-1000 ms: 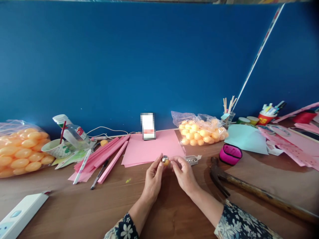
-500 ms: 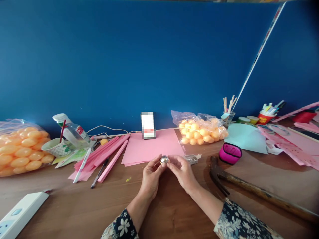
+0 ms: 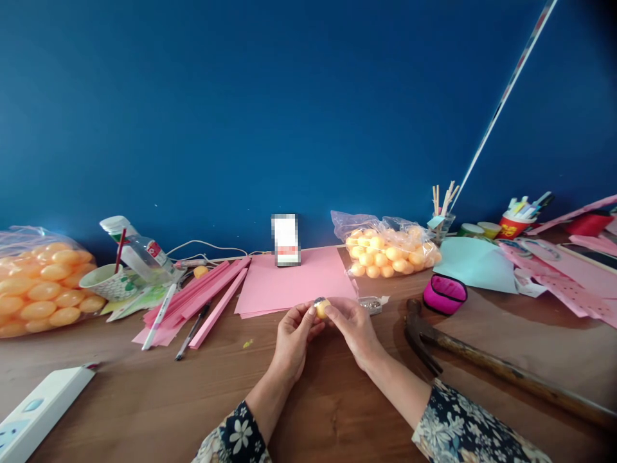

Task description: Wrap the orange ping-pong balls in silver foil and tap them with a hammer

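Note:
Between my fingertips is a small ball [image 3: 322,310], orange-yellow towards me and shiny silver on its upper left. My left hand [image 3: 293,335] pinches it from the left, with the thumb near the silver part. From the other side, my right hand [image 3: 355,333] grips it, the thumb lying against the orange surface. Fingers hide the far side of the ball. A small clear packet with silvery contents [image 3: 372,305] lies just beyond my right hand. Pink paper sheets [image 3: 294,283] are flat on the table behind both hands.
Bags of orange balls [image 3: 385,254] stand left and right. A hammer [image 3: 482,357] and a magenta pouch [image 3: 445,294] lie to the right. Pink strips [image 3: 200,292], pens and a white power strip [image 3: 45,411] are on the left. A phone [image 3: 286,239] leans on the blue wall.
The ball has turned in my fingers: it showed mostly silver before, and now its orange-yellow side faces me. Both hands stay in nearly the same place.

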Action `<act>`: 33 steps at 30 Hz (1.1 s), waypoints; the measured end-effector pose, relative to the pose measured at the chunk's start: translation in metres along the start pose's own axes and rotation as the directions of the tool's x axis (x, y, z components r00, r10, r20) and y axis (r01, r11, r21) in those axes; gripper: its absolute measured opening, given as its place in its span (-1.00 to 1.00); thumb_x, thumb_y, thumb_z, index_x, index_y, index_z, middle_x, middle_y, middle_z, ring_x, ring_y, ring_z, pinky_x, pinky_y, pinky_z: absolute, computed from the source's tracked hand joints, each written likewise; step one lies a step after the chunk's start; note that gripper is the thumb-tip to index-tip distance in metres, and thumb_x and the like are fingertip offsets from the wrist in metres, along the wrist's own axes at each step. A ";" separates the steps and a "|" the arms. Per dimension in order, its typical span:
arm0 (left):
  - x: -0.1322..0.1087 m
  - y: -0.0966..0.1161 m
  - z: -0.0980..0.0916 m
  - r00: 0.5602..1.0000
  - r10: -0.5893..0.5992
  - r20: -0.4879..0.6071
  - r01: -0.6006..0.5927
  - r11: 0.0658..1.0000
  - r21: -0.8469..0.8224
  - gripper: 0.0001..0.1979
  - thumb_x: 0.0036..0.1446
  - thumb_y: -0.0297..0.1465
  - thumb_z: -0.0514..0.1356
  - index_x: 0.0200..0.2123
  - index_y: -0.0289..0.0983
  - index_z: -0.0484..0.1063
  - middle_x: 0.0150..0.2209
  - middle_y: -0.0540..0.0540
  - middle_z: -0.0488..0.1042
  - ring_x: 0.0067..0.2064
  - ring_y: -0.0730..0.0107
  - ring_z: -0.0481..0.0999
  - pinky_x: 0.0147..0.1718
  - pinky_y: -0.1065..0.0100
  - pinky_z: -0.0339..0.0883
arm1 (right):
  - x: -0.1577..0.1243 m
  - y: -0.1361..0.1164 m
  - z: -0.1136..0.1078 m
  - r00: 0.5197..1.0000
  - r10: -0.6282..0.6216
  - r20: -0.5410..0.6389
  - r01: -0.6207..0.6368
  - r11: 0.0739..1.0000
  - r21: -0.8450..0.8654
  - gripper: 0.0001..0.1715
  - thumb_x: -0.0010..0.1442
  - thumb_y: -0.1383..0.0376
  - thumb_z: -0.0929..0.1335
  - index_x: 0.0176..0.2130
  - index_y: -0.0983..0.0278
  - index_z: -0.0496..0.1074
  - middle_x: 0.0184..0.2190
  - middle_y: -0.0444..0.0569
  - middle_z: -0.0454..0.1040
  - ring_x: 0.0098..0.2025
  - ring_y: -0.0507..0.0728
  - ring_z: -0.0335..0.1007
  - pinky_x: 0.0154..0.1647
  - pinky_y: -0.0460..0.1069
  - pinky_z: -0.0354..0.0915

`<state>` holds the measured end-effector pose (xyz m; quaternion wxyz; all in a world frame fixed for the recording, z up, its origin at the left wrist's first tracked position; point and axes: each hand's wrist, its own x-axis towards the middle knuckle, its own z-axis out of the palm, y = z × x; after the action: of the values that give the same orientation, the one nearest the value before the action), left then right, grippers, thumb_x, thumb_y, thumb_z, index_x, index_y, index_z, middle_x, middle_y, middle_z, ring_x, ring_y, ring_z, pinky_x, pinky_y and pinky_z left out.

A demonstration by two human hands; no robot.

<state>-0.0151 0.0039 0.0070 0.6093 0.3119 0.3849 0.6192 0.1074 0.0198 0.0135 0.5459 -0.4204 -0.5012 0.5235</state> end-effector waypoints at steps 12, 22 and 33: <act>-0.002 0.004 0.000 0.997 -0.022 0.072 0.028 0.995 -0.092 -0.81 -0.03 -0.40 0.24 -0.29 -0.31 0.42 -0.26 -0.09 0.49 -0.29 0.46 0.47 -0.23 0.37 0.35 | -0.007 0.002 -0.002 0.974 -0.226 0.026 0.224 0.935 -0.274 -0.68 0.03 0.17 0.38 -0.22 0.27 0.38 -0.26 0.04 0.49 -0.25 0.15 0.42 -0.21 0.02 0.36; 0.000 0.002 -0.001 0.999 -0.037 0.040 0.041 0.994 -0.102 -0.81 -0.03 -0.36 0.24 -0.34 -0.36 0.43 -0.37 -0.09 0.49 -0.38 0.49 0.47 -0.30 0.40 0.40 | -0.005 -0.004 -0.002 0.985 -0.169 -0.023 0.160 0.965 -0.207 -0.68 0.03 0.12 0.37 -0.27 0.28 0.43 -0.31 0.04 0.51 -0.27 0.16 0.43 -0.21 0.05 0.36; -0.001 0.003 0.000 0.999 -0.030 0.012 0.031 0.997 -0.064 -0.82 -0.07 -0.36 0.27 -0.39 -0.35 0.39 -0.49 0.00 0.44 -0.47 0.60 0.42 -0.43 0.54 0.39 | -0.003 0.002 -0.002 0.993 -0.118 -0.007 0.116 0.981 -0.153 -0.65 0.08 0.08 0.32 -0.28 0.29 0.46 -0.32 0.03 0.52 -0.25 0.18 0.43 -0.24 0.03 0.38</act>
<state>-0.0167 0.0032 0.0091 0.6304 0.2896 0.3663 0.6202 0.1094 0.0172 0.0113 0.5461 -0.4351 -0.5592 0.4470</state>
